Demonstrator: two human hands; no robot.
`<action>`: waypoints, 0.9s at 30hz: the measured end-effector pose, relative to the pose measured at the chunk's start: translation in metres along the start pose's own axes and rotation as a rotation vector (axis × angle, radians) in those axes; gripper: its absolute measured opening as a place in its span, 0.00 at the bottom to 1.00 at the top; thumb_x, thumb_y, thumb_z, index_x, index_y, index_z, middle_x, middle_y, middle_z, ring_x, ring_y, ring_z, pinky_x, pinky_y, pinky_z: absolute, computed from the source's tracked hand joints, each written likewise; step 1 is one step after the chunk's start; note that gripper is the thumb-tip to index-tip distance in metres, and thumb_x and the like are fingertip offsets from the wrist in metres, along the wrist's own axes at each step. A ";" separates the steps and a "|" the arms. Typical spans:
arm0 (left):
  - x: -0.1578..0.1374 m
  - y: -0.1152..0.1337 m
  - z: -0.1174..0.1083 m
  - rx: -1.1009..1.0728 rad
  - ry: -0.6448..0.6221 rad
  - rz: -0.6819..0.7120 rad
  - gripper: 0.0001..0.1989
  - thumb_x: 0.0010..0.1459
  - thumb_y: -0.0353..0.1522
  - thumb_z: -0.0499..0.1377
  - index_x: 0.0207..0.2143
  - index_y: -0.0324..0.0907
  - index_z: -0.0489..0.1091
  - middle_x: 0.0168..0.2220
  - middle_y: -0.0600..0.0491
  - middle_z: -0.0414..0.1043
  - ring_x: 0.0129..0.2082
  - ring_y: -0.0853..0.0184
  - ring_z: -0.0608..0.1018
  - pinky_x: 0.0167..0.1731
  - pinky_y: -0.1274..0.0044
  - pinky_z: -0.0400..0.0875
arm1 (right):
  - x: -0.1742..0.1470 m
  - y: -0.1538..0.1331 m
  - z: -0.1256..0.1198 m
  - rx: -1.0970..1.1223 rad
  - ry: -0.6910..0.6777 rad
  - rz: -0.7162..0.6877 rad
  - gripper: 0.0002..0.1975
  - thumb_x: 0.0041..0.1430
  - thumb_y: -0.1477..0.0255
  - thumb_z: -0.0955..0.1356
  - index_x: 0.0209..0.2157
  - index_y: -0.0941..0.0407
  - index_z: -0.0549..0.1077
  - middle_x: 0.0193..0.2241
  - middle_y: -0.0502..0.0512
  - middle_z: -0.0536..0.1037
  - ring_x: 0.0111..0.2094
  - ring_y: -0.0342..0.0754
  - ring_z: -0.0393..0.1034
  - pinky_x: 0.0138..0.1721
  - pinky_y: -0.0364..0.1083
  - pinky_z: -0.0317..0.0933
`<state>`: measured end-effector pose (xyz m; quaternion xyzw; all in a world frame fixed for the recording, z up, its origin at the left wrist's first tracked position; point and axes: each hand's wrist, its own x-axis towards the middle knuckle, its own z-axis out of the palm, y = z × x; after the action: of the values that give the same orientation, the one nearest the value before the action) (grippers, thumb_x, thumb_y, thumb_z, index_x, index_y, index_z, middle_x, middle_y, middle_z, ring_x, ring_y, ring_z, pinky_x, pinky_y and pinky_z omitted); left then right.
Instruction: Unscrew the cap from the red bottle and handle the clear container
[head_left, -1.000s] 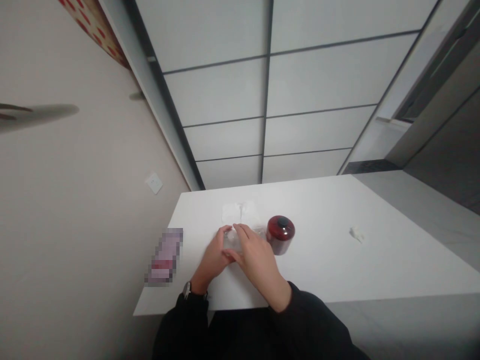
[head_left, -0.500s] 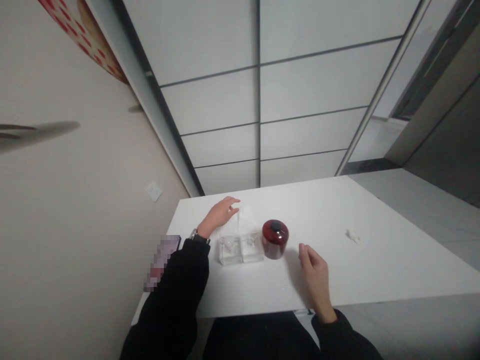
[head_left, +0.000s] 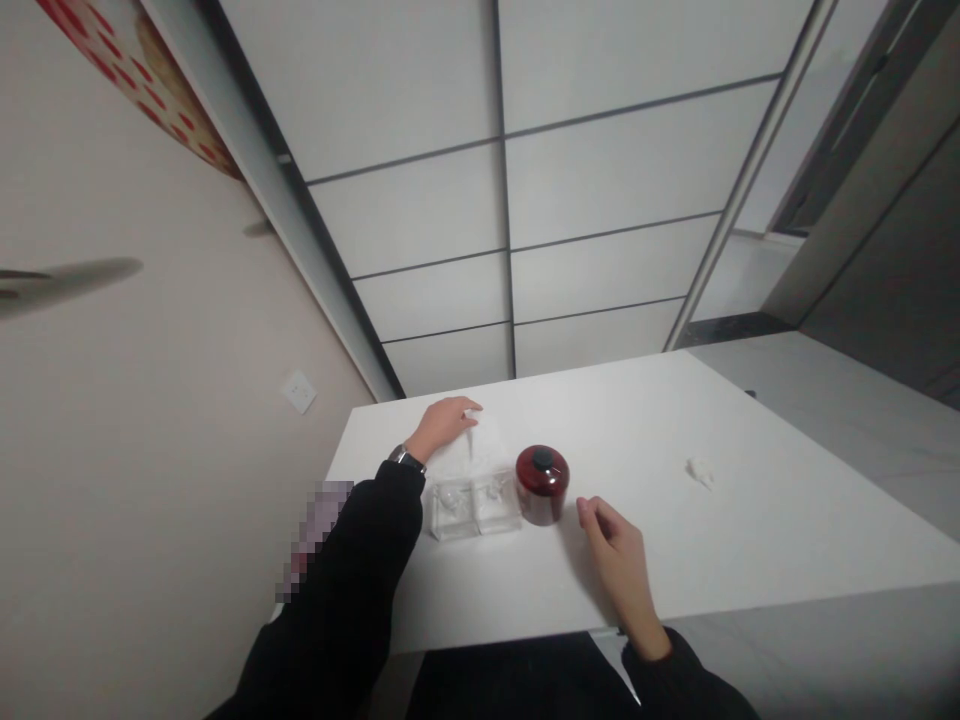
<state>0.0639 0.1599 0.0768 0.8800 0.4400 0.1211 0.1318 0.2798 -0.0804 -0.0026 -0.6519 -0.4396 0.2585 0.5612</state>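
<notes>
- Beyond the clear two-compartment plastic box [head_left: 475, 506], your left hand [head_left: 444, 424] pinches a white tissue sheet [head_left: 472, 450], not yet lifted off the white table [head_left: 750, 530].
- Just right of the round dark-red lidded jar [head_left: 541, 484], your right hand [head_left: 619, 560] rests loosely curled, empty.

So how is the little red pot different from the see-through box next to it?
The red pot is round and dark red with a black knob on top; the clear box is squarish and see-through, with two compartments. You cannot see inside the red pot, but small pale things show through the clear box. The right hand rests near the red pot; the left hand reaches behind the clear box. Both stand side by side on the white table.
</notes>
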 end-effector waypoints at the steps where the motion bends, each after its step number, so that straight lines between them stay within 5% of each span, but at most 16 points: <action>1: -0.005 0.004 -0.007 -0.012 0.046 0.004 0.13 0.65 0.30 0.66 0.51 0.42 0.79 0.49 0.47 0.82 0.45 0.57 0.83 0.53 0.65 0.75 | 0.000 0.000 0.000 -0.002 0.001 -0.001 0.32 0.62 0.38 0.62 0.21 0.51 0.61 0.19 0.44 0.56 0.23 0.44 0.53 0.25 0.44 0.51; 6: -0.049 0.036 -0.040 -0.107 0.222 0.092 0.18 0.71 0.35 0.60 0.61 0.45 0.73 0.59 0.48 0.74 0.43 0.65 0.83 0.51 0.70 0.77 | -0.001 0.001 0.000 -0.008 0.009 -0.001 0.32 0.62 0.39 0.62 0.21 0.52 0.62 0.18 0.44 0.56 0.23 0.44 0.54 0.25 0.44 0.51; 10: -0.086 0.063 -0.044 -0.138 0.339 0.251 0.17 0.74 0.38 0.57 0.62 0.48 0.72 0.57 0.49 0.73 0.45 0.64 0.82 0.52 0.70 0.78 | -0.001 0.003 0.000 -0.021 0.007 -0.003 0.31 0.63 0.40 0.63 0.21 0.52 0.62 0.18 0.44 0.56 0.23 0.44 0.54 0.25 0.44 0.51; 15: -0.106 0.077 -0.033 -0.014 0.296 0.282 0.20 0.76 0.37 0.53 0.66 0.50 0.67 0.58 0.47 0.71 0.54 0.59 0.80 0.53 0.69 0.79 | -0.002 0.003 0.001 -0.040 0.016 -0.027 0.31 0.63 0.40 0.62 0.21 0.52 0.62 0.18 0.44 0.58 0.22 0.45 0.55 0.25 0.44 0.52; 27: -0.121 0.081 -0.021 0.062 0.263 0.318 0.23 0.76 0.33 0.50 0.70 0.51 0.60 0.58 0.47 0.70 0.55 0.58 0.80 0.49 0.69 0.82 | -0.018 0.004 0.004 -0.105 -0.026 -0.271 0.24 0.69 0.54 0.64 0.24 0.54 0.72 0.18 0.45 0.64 0.20 0.43 0.59 0.26 0.44 0.54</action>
<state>0.0465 0.0179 0.1123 0.9185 0.3127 0.2407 0.0252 0.2693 -0.0936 -0.0103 -0.6117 -0.5437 0.1653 0.5503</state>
